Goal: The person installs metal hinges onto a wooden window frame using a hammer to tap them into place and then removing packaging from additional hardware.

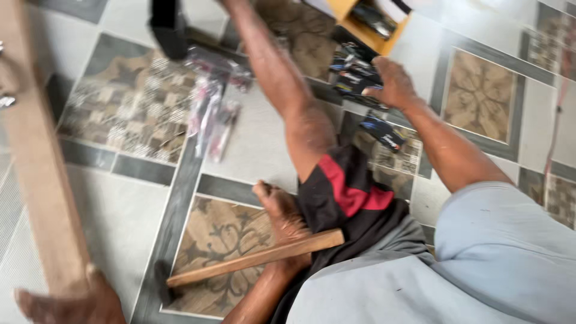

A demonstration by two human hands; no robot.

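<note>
Small dark glossy packets (355,77) on patterned floor tiles (480,96) at one o'clock, right hand (391,83) curled over them, touching, left hand (66,303) at seven o'clock gripping long flat wooden plank (36,162), wooden-handled hammer (252,259) across the leg, clear plastic bags (210,108) at eleven.

A single head-worn camera looks steeply down, close above the seated person's lap, onto the patterned tile floor (132,114). It tilts, blurred, with the hammer (252,258) just below centre; no second view.
</note>
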